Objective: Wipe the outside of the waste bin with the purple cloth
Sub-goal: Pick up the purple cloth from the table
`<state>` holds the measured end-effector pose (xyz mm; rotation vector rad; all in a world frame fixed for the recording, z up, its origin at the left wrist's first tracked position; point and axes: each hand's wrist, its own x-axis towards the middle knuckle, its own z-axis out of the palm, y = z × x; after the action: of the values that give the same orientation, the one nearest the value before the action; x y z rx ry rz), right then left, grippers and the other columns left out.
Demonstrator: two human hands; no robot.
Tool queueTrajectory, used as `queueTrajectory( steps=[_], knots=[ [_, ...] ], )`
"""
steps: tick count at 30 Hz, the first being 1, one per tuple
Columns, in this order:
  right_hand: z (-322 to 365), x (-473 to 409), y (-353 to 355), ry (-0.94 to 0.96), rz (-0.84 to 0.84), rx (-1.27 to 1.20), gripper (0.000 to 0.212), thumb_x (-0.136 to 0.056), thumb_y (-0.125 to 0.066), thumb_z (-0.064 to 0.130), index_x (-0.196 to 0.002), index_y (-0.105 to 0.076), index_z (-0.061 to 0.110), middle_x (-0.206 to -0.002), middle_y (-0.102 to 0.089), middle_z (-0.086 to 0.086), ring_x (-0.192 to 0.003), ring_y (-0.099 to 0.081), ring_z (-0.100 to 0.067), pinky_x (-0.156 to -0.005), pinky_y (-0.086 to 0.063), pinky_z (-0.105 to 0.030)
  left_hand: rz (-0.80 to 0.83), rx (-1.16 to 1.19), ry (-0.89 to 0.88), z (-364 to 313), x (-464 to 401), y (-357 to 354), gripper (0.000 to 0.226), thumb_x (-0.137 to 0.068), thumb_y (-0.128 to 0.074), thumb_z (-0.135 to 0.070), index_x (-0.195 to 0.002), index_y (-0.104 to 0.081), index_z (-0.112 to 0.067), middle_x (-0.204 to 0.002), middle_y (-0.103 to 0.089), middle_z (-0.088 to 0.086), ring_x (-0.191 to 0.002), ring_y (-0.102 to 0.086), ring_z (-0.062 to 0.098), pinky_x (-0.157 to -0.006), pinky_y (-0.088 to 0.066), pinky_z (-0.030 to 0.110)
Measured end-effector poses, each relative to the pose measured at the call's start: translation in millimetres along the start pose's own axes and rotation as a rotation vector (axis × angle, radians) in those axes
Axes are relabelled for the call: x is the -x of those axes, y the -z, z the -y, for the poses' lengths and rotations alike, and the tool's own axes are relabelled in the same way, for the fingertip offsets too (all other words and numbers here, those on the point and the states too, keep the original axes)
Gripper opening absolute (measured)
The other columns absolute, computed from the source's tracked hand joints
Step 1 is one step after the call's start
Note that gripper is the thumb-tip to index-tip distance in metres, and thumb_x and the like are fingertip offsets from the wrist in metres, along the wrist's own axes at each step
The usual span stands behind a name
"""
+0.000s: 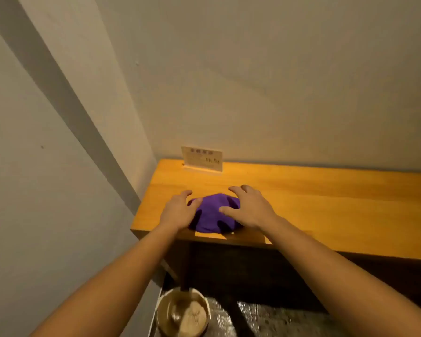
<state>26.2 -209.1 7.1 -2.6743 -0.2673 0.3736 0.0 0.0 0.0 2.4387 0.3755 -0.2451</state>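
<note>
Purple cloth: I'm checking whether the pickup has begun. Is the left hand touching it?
Touching. In the head view the left hand rests its thumb on the left edge of the purple cloth, with no gap showing; the fingers are spread, not closed.

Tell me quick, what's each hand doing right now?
Left hand: open, fingers spread, at the left edge of the purple cloth, not gripping it.
Right hand: open, fingers spread over the cloth's right side, not gripping.

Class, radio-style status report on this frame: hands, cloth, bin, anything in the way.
Left hand and right hand open, flanking purple cloth on wooden table. Waste bin on floor below, untouched. Nothing blocking.
</note>
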Motion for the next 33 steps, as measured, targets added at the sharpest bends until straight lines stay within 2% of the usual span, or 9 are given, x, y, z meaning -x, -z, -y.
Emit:
queueTrajectory(
  steps=[6, 9, 11, 17, 20, 24, 27, 30, 33],
  knots=[
    [-2, -16, -49, 0.106, 0.067, 0.175, 0.106, -0.075, -0.063, 0.082, -0.161, -0.017, 0.038, -0.169, -0.023, -0.010, -0.151, -0.026, -0.033, -0.116, -0.033, -0.052, -0.047, 0.308, 0.253, -4, -17, -31, 0.054, -0.095, -0.070, -0.036, -0.140, -0.059, -0.009, -0.136, -0.067, 0.014, -0.118, -0.066, 0.034, -0.097, -0.052, 0.041],
    [-2, -22, -54, 0.121, 0.004, 0.261, 0.109, -0.072, -0.068, 0.080, -0.160, -0.018, 0.039, -0.161, -0.035, -0.011, -0.140, -0.038, -0.035, -0.108, -0.040, -0.051, 0.025, 0.663, 0.391, -11, -16, -33, 0.037, -0.097, -0.068, -0.011, -0.133, -0.064, -0.007, -0.112, -0.073, 0.019, -0.074, -0.072, 0.029, -0.055, -0.061, 0.038],
    [-5, -24, -46, 0.072, 0.026, 0.100, 0.107, -0.070, -0.074, 0.076, -0.158, -0.027, 0.038, -0.150, -0.046, -0.009, -0.132, -0.046, -0.033, -0.103, -0.046, -0.047, 0.061, 0.829, 0.400, -12, -10, -28, 0.031, -0.098, -0.065, -0.005, -0.129, -0.066, -0.008, -0.103, -0.074, 0.017, -0.068, -0.071, 0.023, -0.041, -0.054, 0.026],
    [-4, 13, -17, 0.054, 0.002, -0.476, 0.082, -0.057, -0.084, 0.071, -0.126, -0.058, 0.035, -0.120, -0.064, 0.009, -0.104, -0.060, -0.015, -0.082, -0.048, -0.029, 0.197, 1.288, 0.344, -18, 28, 5, 0.033, -0.103, -0.053, -0.001, -0.135, -0.059, 0.002, -0.104, -0.073, 0.015, -0.069, -0.076, 0.015, -0.050, -0.061, 0.027],
    [-4, 52, -18, 0.052, 0.011, -0.676, 0.074, -0.051, -0.085, 0.066, -0.111, -0.060, 0.030, -0.109, -0.068, 0.009, -0.097, -0.064, -0.014, -0.083, -0.054, -0.036, 0.219, 1.383, 0.313, -20, 71, 0, 0.033, -0.105, -0.048, 0.000, -0.137, -0.056, 0.005, -0.115, -0.070, 0.021, -0.078, -0.076, 0.020, -0.057, -0.065, 0.031],
    [-15, 105, -25, 0.120, 0.115, -0.846, 0.079, -0.069, -0.092, 0.043, -0.137, -0.052, 0.035, -0.134, -0.059, 0.008, -0.120, -0.061, -0.018, -0.096, -0.050, -0.032, 0.172, 1.407, 0.278, -25, 135, -24, 0.038, -0.105, -0.051, -0.002, -0.142, -0.055, 0.002, -0.131, -0.065, 0.024, -0.096, -0.070, 0.023, -0.074, -0.064, 0.030],
    [-28, 145, -30, 0.229, 0.201, -0.808, 0.099, -0.069, -0.093, 0.048, -0.152, -0.040, 0.046, -0.153, -0.047, 0.013, -0.133, -0.050, -0.008, -0.109, -0.042, -0.030, 0.155, 1.375, 0.253, -28, 172, -43, 0.036, -0.104, -0.053, -0.004, -0.139, -0.059, 0.000, -0.111, -0.077, 0.017, -0.088, -0.078, 0.021, -0.067, -0.065, 0.030],
    [-48, 175, -48, 0.184, 0.057, -0.715, 0.069, -0.071, -0.091, 0.040, -0.133, -0.061, 0.042, -0.128, -0.065, 0.018, -0.112, -0.060, -0.002, -0.102, -0.046, -0.031, 0.205, 1.337, 0.261, -25, 202, -61, 0.033, -0.107, -0.049, -0.016, -0.135, -0.062, -0.003, -0.098, -0.082, 0.011, -0.086, -0.080, 0.020, -0.066, -0.064, 0.032],
    [-67, 195, -64, 0.043, -0.018, -0.825, 0.043, -0.077, -0.087, 0.030, -0.116, -0.070, 0.034, -0.107, -0.072, 0.017, -0.100, -0.065, -0.001, -0.092, -0.050, -0.033, 0.118, 1.174, 0.332, -4, 222, -87, 0.040, -0.109, -0.043, -0.036, -0.140, -0.055, -0.013, -0.114, -0.076, 0.011, -0.102, -0.074, 0.028, -0.079, -0.062, 0.038]
  ],
)
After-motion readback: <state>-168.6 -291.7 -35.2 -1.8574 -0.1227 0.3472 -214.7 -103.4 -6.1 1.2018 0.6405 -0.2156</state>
